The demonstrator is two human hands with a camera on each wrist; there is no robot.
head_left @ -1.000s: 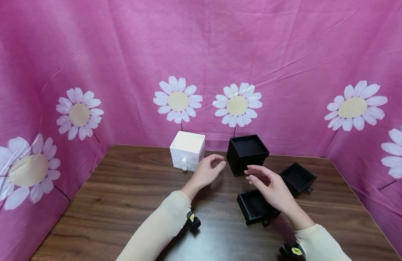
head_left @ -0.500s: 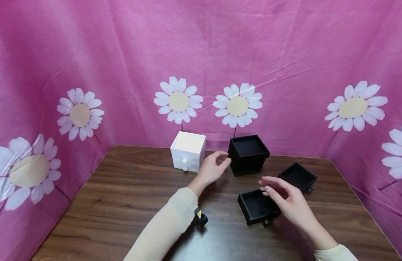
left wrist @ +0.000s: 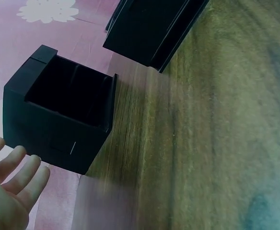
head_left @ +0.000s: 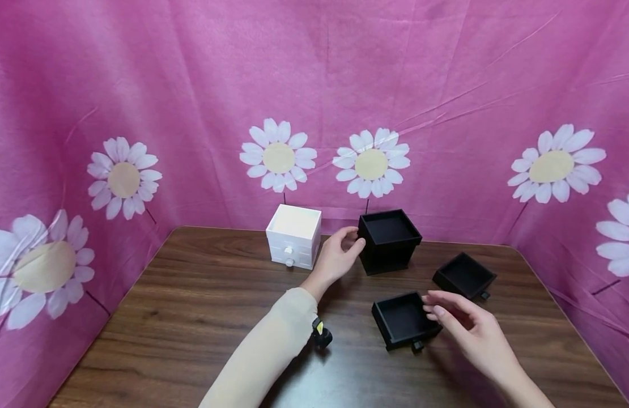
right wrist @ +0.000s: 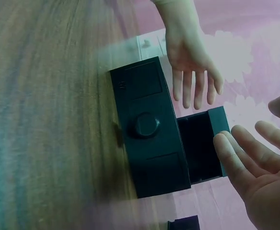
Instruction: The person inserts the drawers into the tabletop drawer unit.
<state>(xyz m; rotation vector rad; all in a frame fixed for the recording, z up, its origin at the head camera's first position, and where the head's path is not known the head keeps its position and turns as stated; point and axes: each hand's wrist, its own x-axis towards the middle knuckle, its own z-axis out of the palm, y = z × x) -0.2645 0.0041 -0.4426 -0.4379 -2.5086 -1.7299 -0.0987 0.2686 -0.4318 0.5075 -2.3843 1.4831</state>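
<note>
A black drawer cabinet (head_left: pixel 388 249) stands at the back of the table, its front a hollow opening in the left wrist view. My left hand (head_left: pixel 337 258) is at the cabinet's left side, fingers relaxed; whether the fingertips touch it I cannot tell. A black drawer (head_left: pixel 406 320) lies on the table in front, its round knob (right wrist: pixel 147 124) showing in the right wrist view. Beside that drawer's right edge hovers my right hand (head_left: pixel 472 326), fingers loosely bent and holding nothing. Farther right lies a second black drawer (head_left: pixel 464 275).
A small white drawer cabinet (head_left: pixel 294 235) with two round knobs stands left of the black one. Pink cloth (head_left: pixel 212 113) with daisies hangs around the wooden table (head_left: pixel 192 317), close behind both cabinets.
My left hand has moved right, up to the black cabinet's side. My right hand has moved right and toward me, from before the cabinet to the front drawer's right edge. Both drawers stay put.
</note>
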